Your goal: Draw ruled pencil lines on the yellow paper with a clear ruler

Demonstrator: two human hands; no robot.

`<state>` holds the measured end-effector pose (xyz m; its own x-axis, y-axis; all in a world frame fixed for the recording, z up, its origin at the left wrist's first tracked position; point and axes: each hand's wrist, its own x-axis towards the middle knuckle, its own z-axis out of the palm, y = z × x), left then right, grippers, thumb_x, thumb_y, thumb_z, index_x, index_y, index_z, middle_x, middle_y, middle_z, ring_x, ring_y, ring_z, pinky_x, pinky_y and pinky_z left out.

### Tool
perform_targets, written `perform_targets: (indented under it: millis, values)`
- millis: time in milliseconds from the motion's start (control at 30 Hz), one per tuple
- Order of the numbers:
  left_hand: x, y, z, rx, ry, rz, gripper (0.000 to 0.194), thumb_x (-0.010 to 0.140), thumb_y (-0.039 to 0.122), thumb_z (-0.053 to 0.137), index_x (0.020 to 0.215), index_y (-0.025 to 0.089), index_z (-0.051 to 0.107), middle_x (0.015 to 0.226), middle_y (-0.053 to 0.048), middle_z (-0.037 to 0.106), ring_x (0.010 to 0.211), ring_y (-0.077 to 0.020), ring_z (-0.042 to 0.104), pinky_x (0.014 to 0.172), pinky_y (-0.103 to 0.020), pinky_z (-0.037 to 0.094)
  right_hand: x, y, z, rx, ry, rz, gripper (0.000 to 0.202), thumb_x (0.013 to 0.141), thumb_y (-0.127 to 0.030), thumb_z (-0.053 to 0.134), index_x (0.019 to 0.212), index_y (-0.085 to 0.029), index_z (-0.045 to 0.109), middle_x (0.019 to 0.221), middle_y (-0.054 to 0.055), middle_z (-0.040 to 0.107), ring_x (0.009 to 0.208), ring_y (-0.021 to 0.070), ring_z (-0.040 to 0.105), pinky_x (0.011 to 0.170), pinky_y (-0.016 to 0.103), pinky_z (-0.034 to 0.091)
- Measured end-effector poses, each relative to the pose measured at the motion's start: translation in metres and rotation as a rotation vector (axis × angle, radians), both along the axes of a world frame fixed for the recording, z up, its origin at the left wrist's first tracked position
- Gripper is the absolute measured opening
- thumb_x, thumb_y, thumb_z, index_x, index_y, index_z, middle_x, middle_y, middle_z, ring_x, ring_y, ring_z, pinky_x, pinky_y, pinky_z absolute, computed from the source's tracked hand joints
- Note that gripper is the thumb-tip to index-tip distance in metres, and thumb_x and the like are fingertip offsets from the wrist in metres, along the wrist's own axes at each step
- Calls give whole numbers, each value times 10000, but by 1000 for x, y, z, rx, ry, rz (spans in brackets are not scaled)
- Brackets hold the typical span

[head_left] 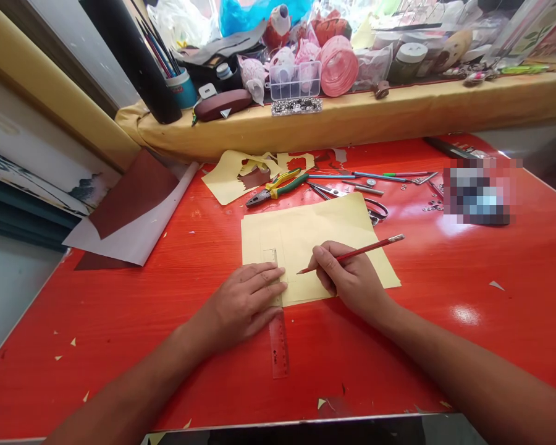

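Observation:
A sheet of yellow paper (324, 222) lies on the red table, with faint pencil lines on its left part. Across its left side a clear plastic ruler (278, 349) runs toward the front edge. My left hand (248, 301) rests flat on the ruler and paper, fingers stretched out. In my right hand (347, 278) is a red pencil (366, 248), pinched between thumb and fingers. Its tip points left, at or just above the paper near the ruler; contact cannot be made out.
Behind the paper lie pliers (278, 190), scissors (327, 190), pens and yellow paper offcuts (225, 179). Brown and white sheets (134, 204) lean at the left. A ledge (366, 117) with jars, boxes and bags borders the back. A blurred-out object (479, 191) sits at right.

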<state>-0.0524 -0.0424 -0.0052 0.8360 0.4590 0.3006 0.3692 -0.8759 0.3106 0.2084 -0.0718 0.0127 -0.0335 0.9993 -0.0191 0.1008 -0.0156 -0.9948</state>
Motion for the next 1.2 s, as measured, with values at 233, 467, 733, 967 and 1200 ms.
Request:
perform_targets:
  millis: [233, 467, 733, 967, 1200]
  values:
    - [5, -2, -5, 42, -37, 12, 325, 1089, 293, 615, 1375, 147, 663, 1453, -168, 696, 1390, -308, 631, 1133, -481, 573, -4, 1, -4, -7, -27, 55, 511, 1059, -629, 579, 786, -205, 662, 503, -52, 489, 457, 120, 405, 493, 291, 343]
    - [-3, -3, 1, 55, -100, 41, 217, 1077, 218, 629, 1271, 146, 693, 1270, -121, 769, 1254, -269, 691, 1107, -436, 578, 1, 5, -5, -2, -30, 18, 492, 1070, -602, 585, 785, -208, 661, 494, -59, 479, 447, 115, 387, 482, 294, 311]
    - [0, -10, -3, 59, -41, 1, 299, 1081, 255, 629, 1343, 119, 674, 1381, -153, 729, 1286, -320, 673, 1083, -491, 594, 0, 4, -7, -9, -39, 31, 485, 1079, -583, 579, 792, -202, 668, 493, -60, 476, 444, 111, 386, 482, 293, 312]
    - [5, -18, 2, 61, -51, -40, 288, 1082, 270, 627, 1326, 130, 684, 1353, -145, 745, 1260, -302, 694, 1072, -465, 611, 0, 4, -7, 1, -59, 37, 480, 1081, -575, 572, 797, -202, 673, 502, -56, 485, 449, 116, 403, 484, 292, 321]
    - [2, -14, -1, 90, -12, -10, 375, 1101, 265, 590, 1441, 115, 640, 1472, -159, 696, 1356, -314, 658, 1113, -488, 597, 0, 5, -7, 3, -75, 45, 478, 1085, -565, 568, 797, -200, 676, 520, -48, 496, 472, 121, 415, 496, 290, 340]
